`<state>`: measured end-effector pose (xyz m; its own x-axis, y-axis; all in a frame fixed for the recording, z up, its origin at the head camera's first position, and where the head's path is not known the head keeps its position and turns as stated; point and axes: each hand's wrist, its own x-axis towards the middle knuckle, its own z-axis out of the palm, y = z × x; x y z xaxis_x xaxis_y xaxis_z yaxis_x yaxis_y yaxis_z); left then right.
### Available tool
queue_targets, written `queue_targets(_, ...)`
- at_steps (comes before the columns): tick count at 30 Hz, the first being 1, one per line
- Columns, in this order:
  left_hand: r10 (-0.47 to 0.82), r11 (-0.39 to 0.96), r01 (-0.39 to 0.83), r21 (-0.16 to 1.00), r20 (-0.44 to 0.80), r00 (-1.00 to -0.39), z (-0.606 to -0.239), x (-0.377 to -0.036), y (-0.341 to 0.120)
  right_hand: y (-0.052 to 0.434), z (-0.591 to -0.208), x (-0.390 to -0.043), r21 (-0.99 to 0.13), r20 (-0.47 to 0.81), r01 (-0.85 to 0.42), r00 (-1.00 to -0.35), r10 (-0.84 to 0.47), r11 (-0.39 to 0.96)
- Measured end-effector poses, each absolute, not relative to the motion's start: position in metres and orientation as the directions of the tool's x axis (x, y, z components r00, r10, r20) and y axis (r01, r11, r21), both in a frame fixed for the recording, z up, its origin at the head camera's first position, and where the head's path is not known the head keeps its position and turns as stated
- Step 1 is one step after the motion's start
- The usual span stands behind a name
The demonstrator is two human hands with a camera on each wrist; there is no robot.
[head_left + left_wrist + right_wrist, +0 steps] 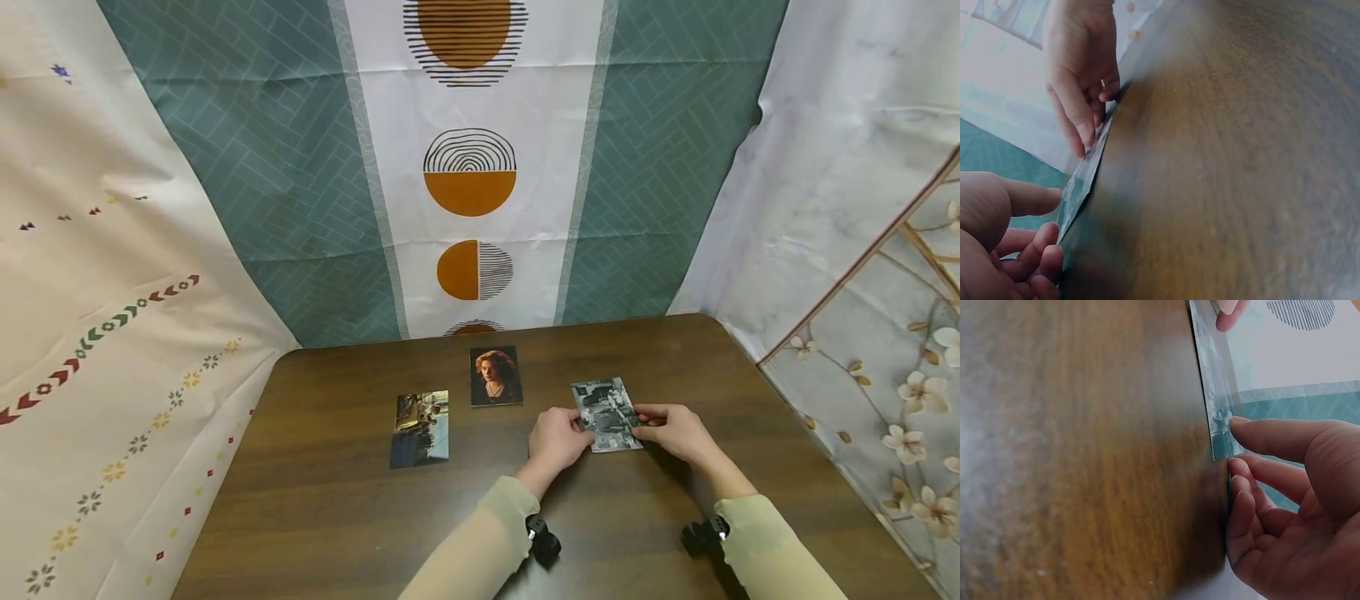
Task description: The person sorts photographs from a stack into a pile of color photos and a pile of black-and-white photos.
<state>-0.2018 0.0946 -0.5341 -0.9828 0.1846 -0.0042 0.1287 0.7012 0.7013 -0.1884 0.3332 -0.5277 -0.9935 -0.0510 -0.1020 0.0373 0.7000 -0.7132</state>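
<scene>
A black-and-white photo card [606, 415] lies at the right part of the brown table, slightly turned. At its left edge, my left hand [557, 438] pinches it between thumb and fingers. My right hand [675, 429] pinches the right edge, the thumb [1254, 430] over the face and the fingers curled at the border. From the left wrist, the card [1085, 175] shows as a thin slanted strip low over the wood, a dark shadow along its edge. Only fingertips of the left hand [1229, 312] show in the right wrist view.
Left of the hands, a colour portrait card [496, 377] lies near the table's back edge. Farther left and nearer lies a colour scene card [420, 428]. Patterned cloths hang behind the table [322, 517] and at both sides. Small black cameras sit on both wrists.
</scene>
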Motion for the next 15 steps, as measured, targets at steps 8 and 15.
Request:
queue_targets(8,0.236,0.546,0.167,0.821,0.040,-0.971,-0.535,-0.207,0.077,0.334,-0.527,-0.193,-0.731,-0.097,0.049,-0.995,-0.032,0.680)
queue_targets(15,0.239,0.486,0.195,0.852,0.085,-0.967,-0.531,-0.214,0.044,0.321,-0.524,-0.201,-0.749,-0.049,0.045,-0.999,0.013,0.661)
